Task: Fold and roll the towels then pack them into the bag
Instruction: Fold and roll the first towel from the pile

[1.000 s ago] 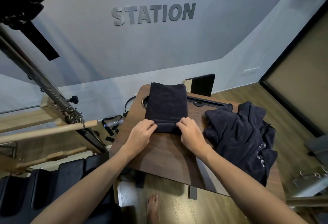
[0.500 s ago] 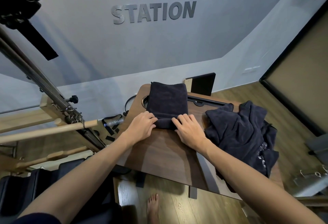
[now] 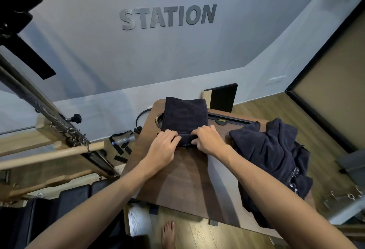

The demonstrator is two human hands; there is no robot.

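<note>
dark navy terry towel, folded into a long flat strip (image 3: 185,116), lies on the brown wood-grain tabletop (image 3: 183,175), running from table centre out toward 12 o'clock, far end over a round cutout. near end is curled into a short tight roll. left hand (image 3: 163,146) sits on the roll's left end, fingers bent over the soft nap and gripping it; right hand (image 3: 207,140) on the right end, fingers curled round the roll, thumb side tucked under. hands close together, roll between them. at 3 o'clock a crumpled heap of the same dark plush fabric (image 3: 276,162), partly draped off the table edge, pale print on it low down. at 9 o'clock a round pale wooden bar (image 3: 51,154) and metal springs on a frame. smooth grey wall at 12 with raised matte letters. bare foot (image 3: 168,235) on the plank floor at 6.
</note>
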